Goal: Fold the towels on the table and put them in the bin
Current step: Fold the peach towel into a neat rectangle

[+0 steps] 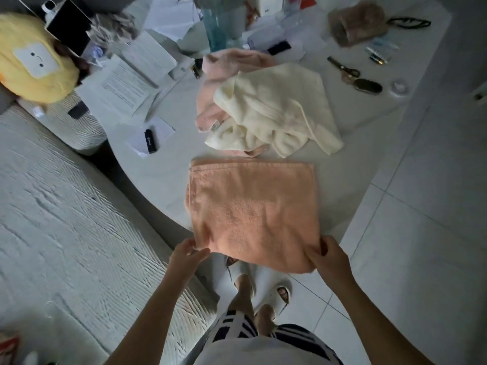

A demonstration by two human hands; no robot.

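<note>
White table [168, 180] fills mid-frame. Folded orange towel [253, 212] at lower centre, near edge hanging over the table rim. Cream towel [274, 109] crumpled above it, lying on pink towel [218, 75]. Left hand [188, 250] pinches orange towel's near-left corner, right hand [329, 254] grips near-right corner. Teal container [216, 25] at top, contents unclear, blurred.

Printed sheets [123, 85] carry text too small to read.

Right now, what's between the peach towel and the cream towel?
Head view: a bare strip of table between the peach towel and the cream towel, save a pink towel edge poking out under the cream one.
</note>
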